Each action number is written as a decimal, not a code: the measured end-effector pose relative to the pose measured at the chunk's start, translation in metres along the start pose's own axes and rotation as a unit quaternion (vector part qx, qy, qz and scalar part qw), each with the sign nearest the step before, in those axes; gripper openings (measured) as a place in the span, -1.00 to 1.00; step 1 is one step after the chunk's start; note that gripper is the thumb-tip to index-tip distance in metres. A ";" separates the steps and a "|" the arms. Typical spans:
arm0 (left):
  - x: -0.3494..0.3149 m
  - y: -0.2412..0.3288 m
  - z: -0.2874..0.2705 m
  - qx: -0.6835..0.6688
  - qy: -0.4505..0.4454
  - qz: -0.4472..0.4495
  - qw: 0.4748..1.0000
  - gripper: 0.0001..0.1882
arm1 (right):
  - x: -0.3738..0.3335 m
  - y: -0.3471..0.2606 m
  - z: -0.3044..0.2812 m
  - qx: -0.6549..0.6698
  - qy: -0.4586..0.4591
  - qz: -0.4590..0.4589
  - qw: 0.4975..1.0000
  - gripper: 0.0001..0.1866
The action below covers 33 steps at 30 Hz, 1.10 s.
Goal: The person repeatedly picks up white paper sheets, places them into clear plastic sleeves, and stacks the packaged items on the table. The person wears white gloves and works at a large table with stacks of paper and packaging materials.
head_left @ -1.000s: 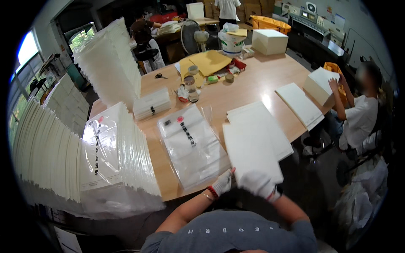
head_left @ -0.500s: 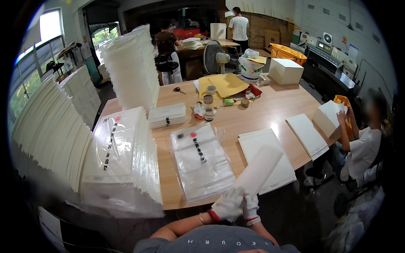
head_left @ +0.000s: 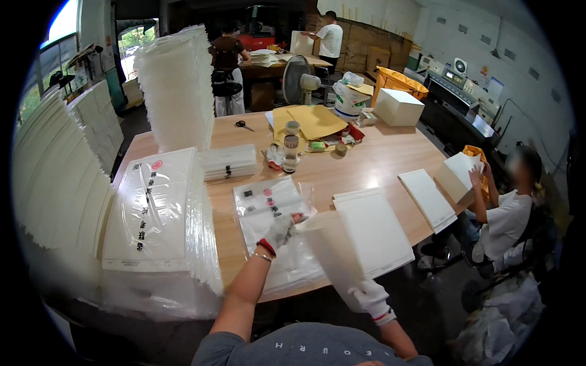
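Observation:
In a white knit glove with bare fingertips, my left hand (head_left: 281, 233) reaches over clear plastic bags (head_left: 284, 262) with black and red print. Its fingers are drawn together beside the upper left corner of a white paper stack (head_left: 332, 247); whether they pinch the paper or the bag film is hidden. My gloved right hand (head_left: 370, 297) is closed on the stack's lower end, past the table's near edge. The paper is slanted and blurred, partly covering a pile of white sheets (head_left: 378, 232) on the table.
Tall piles of bagged paper (head_left: 149, 210) and white sheets (head_left: 177, 91) line the left side. A water bottle (head_left: 290, 152), scissors (head_left: 244, 125) and yellow envelopes (head_left: 317, 122) occupy the table (head_left: 378, 158). At the right, a seated person (head_left: 510, 207) handles a paper block (head_left: 455, 177).
My hands have moved apart: the left went forward and left over the bags, the right stayed low with the paper. The paper stack now slants the other way. The view has shifted slightly.

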<state>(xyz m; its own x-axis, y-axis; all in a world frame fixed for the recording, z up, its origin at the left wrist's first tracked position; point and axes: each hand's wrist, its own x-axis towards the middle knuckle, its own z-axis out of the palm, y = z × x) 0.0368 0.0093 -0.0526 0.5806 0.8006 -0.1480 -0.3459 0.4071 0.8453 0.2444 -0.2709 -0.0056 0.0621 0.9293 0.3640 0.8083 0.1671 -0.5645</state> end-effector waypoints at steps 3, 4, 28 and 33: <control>0.014 0.010 0.000 0.083 -0.011 -0.037 0.996 -0.68 | -0.003 0.023 0.019 -0.164 -0.234 0.096 0.953 -0.72; 0.017 0.017 -0.004 0.154 -0.005 -0.037 0.987 -0.68 | 0.009 0.004 0.002 -0.194 -0.303 0.095 0.928 -0.65; -0.029 -0.116 0.018 0.704 0.001 0.212 0.678 -0.60 | 0.112 0.075 0.129 -0.158 0.055 0.173 0.971 -0.45; -0.027 -0.122 -0.075 0.778 0.298 0.296 0.467 -0.56 | 0.153 0.097 0.140 -0.098 -0.183 0.354 0.912 -0.59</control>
<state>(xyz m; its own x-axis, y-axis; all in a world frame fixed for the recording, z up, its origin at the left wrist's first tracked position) 0.0076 -0.0288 -0.1903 0.2532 0.7394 0.6239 0.9083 -0.4037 0.1098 0.2502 -0.0662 -0.1087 0.4387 0.8347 -0.3329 0.7325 -0.5467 -0.4056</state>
